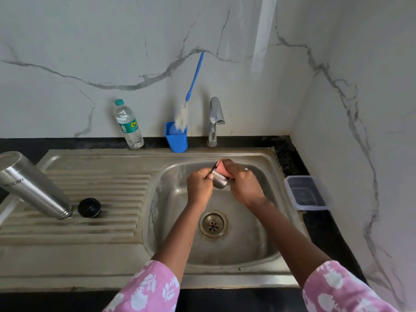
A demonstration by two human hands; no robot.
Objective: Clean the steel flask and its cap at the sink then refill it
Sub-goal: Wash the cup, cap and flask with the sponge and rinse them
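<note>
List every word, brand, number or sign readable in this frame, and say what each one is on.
"MILTON" (probably): brand lettering seen upside down on the steel flask, which stands inverted on the drainboard; the middle letters are blurred.
Green label on the plastic water bottle: print and logo too small to read.
No other legible text in view.

Pink cloth with white floral print on left sleeve (pixel 147 289) and right sleeve (pixel 335 289), loosely cut.
</note>
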